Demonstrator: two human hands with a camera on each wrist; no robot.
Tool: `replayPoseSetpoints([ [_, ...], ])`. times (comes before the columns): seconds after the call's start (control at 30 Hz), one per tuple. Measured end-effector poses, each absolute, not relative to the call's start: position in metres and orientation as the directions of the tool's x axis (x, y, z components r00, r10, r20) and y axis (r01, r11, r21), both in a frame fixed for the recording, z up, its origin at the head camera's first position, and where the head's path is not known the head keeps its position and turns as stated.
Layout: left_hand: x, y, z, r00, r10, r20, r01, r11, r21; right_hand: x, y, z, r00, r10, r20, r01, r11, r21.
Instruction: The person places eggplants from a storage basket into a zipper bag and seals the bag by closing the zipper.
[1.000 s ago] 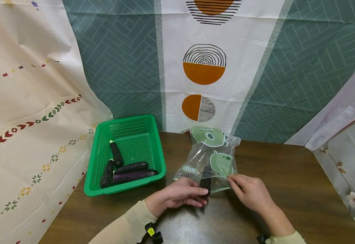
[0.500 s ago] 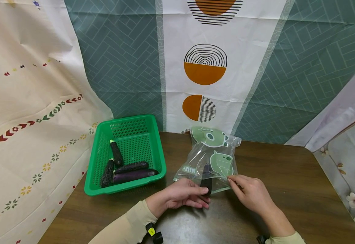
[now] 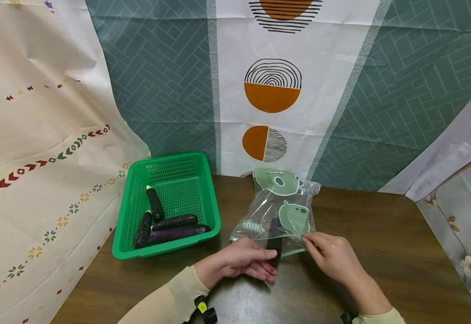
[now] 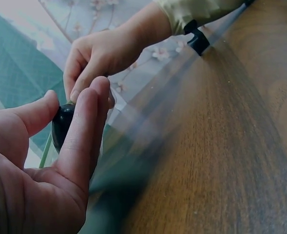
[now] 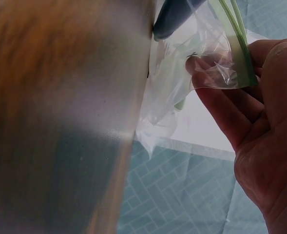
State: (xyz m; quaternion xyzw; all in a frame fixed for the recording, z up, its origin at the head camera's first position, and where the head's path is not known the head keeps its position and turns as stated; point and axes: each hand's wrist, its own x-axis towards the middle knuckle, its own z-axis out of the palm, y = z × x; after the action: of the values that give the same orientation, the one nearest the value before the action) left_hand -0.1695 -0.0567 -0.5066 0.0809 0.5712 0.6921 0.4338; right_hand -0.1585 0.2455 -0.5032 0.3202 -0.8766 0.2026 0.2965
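A dark eggplant (image 3: 275,245) lies partly inside a clear plastic bag (image 3: 293,216) with green animal prints, its near end at the bag's mouth. My left hand (image 3: 243,260) pinches that end between thumb and fingers; the left wrist view shows the eggplant's glossy dark tip (image 4: 62,126) between them, other fingers stretched out. At the right corner of the mouth, my right hand (image 3: 336,256) pinches the bag's edge, lifting it over the eggplant. In the right wrist view, the bag's green-striped edge (image 5: 240,53) sits between thumb and fingers.
To the left stands a green plastic basket (image 3: 215,207) holding a purple eggplant (image 3: 178,233) and several darker, rough-skinned long vegetables (image 3: 154,204). Brown wooden table (image 3: 365,252) runs under everything. A patterned cloth (image 3: 166,81) hangs behind, close to the bag's far end.
My left fingers shift slightly at the eggplant's end, the lower ones spreading a little downward. The right hand, bag and basket stay practically still.
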Motion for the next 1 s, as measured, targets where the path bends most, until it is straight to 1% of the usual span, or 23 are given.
replayPoseSetpoints([
  [0.33, -0.1687, -0.0547, -0.5078, -0.632, 0.669, -0.392, -0.504, 0.029, 0.863, -0.1592, 0.2454, -0.5026, -0.602, -0.448, 0.661, -0.694, 0.702, -0.157],
  [0.7, -0.169, -0.0511, -0.5132, -0.637, 0.669, -0.383, -0.561, -0.061, 0.826, -0.1591, 0.244, -0.5027, -0.612, -0.454, 0.648, -0.691, 0.705, -0.16],
  [1.0, -0.169, -0.0498, -0.515, -0.637, 0.671, -0.38, -0.561, -0.065, 0.825, -0.158, 0.2438, -0.5027, -0.63, -0.449, 0.634, -0.679, 0.714, -0.169],
])
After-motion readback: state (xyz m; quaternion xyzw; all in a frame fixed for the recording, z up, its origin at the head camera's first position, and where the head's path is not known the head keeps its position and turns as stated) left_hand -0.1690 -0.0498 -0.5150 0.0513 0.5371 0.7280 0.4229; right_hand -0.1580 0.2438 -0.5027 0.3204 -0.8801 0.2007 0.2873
